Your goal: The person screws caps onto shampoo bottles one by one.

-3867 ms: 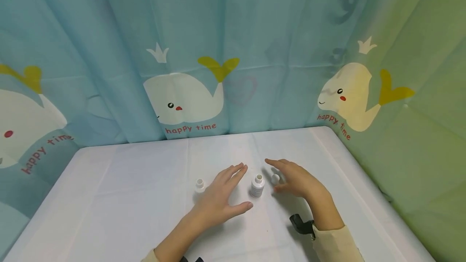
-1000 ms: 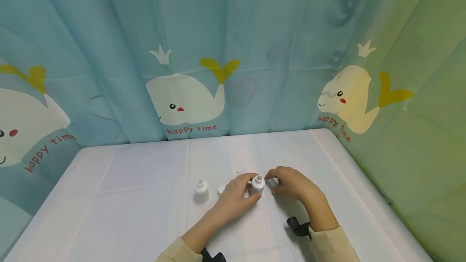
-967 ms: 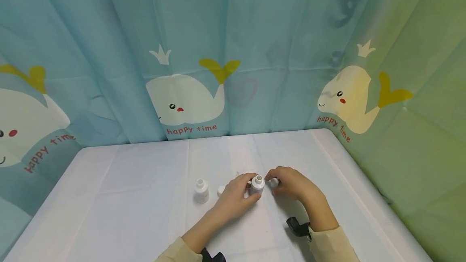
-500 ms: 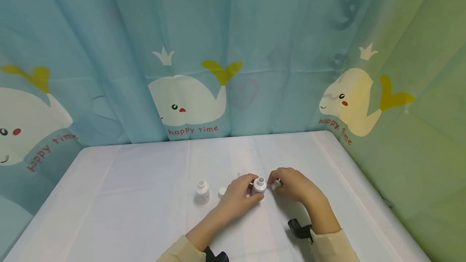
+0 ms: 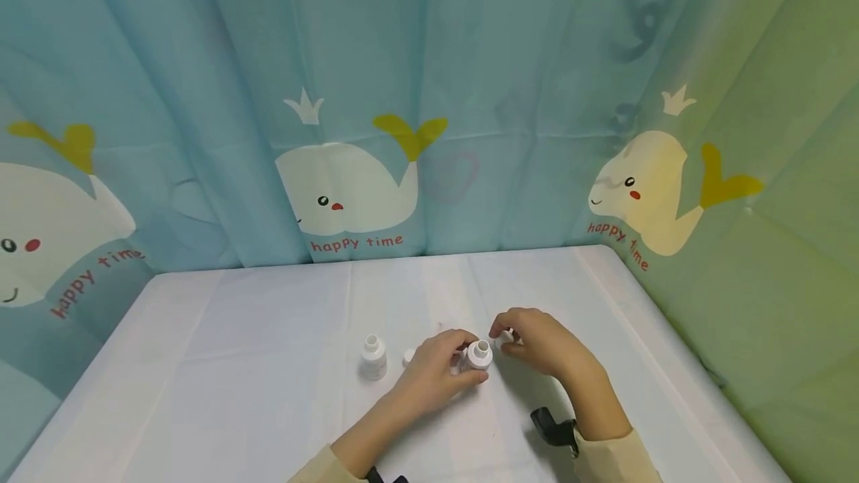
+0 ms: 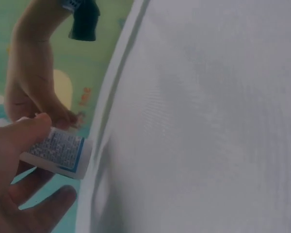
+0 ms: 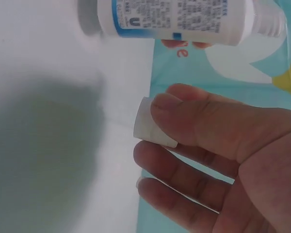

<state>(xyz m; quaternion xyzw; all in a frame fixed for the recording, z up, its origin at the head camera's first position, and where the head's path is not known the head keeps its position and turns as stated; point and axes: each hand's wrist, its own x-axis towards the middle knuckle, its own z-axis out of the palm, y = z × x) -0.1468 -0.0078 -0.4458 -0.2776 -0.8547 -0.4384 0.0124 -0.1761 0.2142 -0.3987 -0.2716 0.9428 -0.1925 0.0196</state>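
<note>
A curtained-off space, kind of building unclear: a blue curtain (image 5: 490,43) with printed whales (image 5: 356,188) and red "happy time" lettering (image 5: 356,244) hangs at 12 o'clock, a green curtain (image 5: 792,304) at 3 o'clock, edging a white-covered bench (image 5: 255,379).

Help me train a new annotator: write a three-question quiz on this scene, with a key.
1. What does the right hand pinch?
2. True or false: the bottle held by the left hand has an open, uncapped neck.
3. Where does the other bottle stand? A) between the hands; B) left of the left hand; C) right of the right hand.
Key: 1. A white cap. 2. True. 3. B.
</note>
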